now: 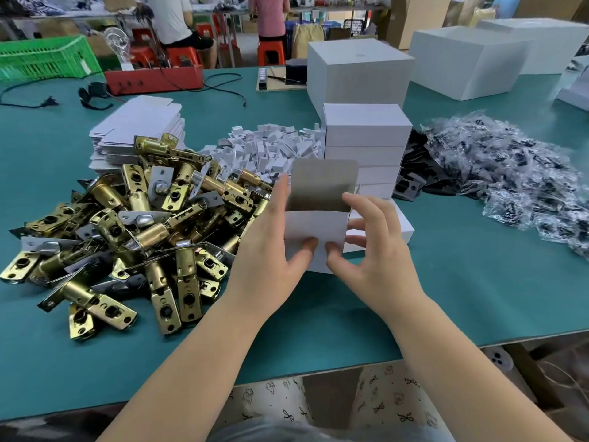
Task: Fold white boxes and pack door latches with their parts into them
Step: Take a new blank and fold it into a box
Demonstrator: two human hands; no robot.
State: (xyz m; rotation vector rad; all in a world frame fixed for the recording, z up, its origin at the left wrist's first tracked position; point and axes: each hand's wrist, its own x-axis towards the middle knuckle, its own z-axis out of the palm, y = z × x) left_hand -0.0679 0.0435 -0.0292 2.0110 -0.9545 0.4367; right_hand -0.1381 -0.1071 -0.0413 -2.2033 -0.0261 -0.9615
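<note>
Both hands, left (271, 250) and right (369, 247), grip the open-topped white box (314, 231) beside the latches (127, 224).

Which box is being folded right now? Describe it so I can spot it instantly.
On the teal table, find the heap of brass latches; just right of it both hands grip a small white box. Unlike the closed stacked boxes behind, its grey-lined flap stands open.
</note>
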